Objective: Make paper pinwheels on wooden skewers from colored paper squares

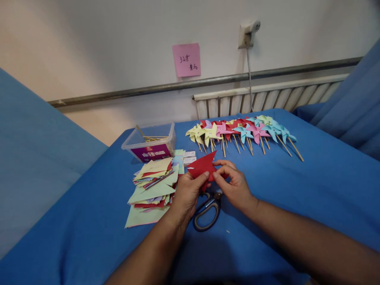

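Note:
A piece of red paper [202, 165] with pointed, cut corners is held up between both hands over the blue cloth. My left hand [190, 190] grips its lower left part, thumb on top. With thumb and fingers closed, my right hand [233, 182] pinches the paper's right side, and part of the paper there is hidden behind the fingers. Below the hands lie scissors [207, 215] with dark handles, their blades mostly covered. Left of my left hand is a stack of coloured paper [152, 194] in green, yellow, red and purple.
A clear plastic box [148, 140] holding thin sticks stands behind the paper stack. Small white boxes [189, 157] sit beside it. Several finished pinwheels [245, 132] on sticks lie along the back. Blue curtains [38, 158] hang at both sides; a radiator [267, 95] is behind.

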Motion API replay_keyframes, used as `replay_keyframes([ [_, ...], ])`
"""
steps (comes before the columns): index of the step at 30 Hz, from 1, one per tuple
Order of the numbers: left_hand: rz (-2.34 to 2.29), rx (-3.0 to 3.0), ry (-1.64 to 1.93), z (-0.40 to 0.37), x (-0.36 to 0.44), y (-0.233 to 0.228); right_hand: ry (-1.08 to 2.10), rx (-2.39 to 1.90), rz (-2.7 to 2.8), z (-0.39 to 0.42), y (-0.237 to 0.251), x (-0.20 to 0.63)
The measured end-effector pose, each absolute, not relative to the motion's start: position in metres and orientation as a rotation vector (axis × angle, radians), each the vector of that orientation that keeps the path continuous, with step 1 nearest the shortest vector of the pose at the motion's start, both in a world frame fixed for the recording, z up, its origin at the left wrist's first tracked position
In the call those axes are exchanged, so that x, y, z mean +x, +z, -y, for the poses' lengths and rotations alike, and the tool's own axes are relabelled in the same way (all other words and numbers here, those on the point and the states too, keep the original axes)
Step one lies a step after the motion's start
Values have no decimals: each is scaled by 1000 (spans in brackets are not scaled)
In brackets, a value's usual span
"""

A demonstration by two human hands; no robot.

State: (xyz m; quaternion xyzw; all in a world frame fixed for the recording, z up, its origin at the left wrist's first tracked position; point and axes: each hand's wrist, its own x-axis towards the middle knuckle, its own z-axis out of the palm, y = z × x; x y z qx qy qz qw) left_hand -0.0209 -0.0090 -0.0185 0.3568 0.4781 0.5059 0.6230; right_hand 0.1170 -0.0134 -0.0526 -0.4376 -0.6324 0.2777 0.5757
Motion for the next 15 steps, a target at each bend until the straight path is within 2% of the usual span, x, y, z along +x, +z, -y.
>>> replay_keyframes([
  [6,-1133,892,1059,9,-25,-10,822,-1024,1273,0,-48,132],
  [12,-1199,1191,847,9,-29,-8,1246,-905,1405,-7,-42,145],
  [15,-1205,1282,774,10,-29,-7,1352,-870,1442,-2,-41,140],
])
